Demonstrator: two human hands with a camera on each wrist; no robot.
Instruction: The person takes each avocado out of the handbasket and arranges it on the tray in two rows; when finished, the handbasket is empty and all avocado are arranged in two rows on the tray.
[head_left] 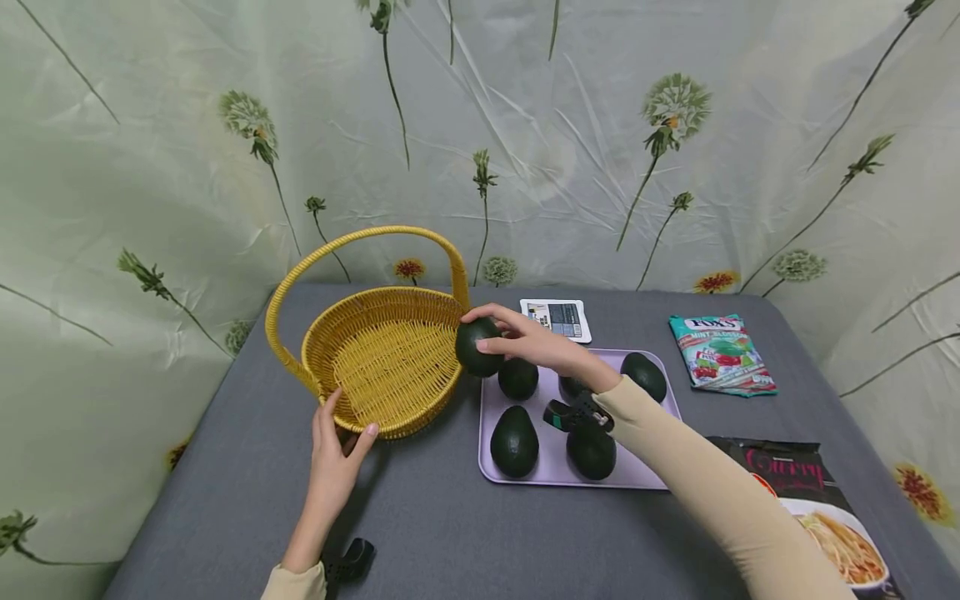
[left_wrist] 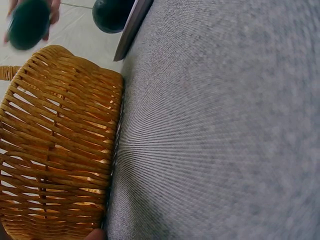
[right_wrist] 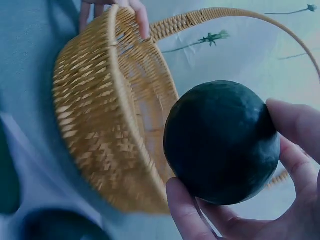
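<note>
A dark green avocado (head_left: 478, 347) is gripped between the thumb and fingers of my right hand (head_left: 525, 337), up beside the right rim of a yellow wicker basket (head_left: 397, 367). The right wrist view shows the avocado (right_wrist: 222, 142) close up with the basket wall (right_wrist: 95, 115) behind it. My left hand (head_left: 335, 450) holds the basket's near left rim, thumb and fingers spread over the edge. Nothing lies inside the basket, and its handle arches up. Several more avocados (head_left: 514, 442) rest on a lilac tray (head_left: 491, 473) to the right, some partly hidden by my right arm.
Behind the tray lies a white package with a dark label (head_left: 558, 319). A teal candy bag (head_left: 722, 354) is at the right rear, and a black curry packet (head_left: 817, 508) sits near the right front, partly under my right sleeve. A floral curtain hangs behind the grey table (head_left: 442, 533).
</note>
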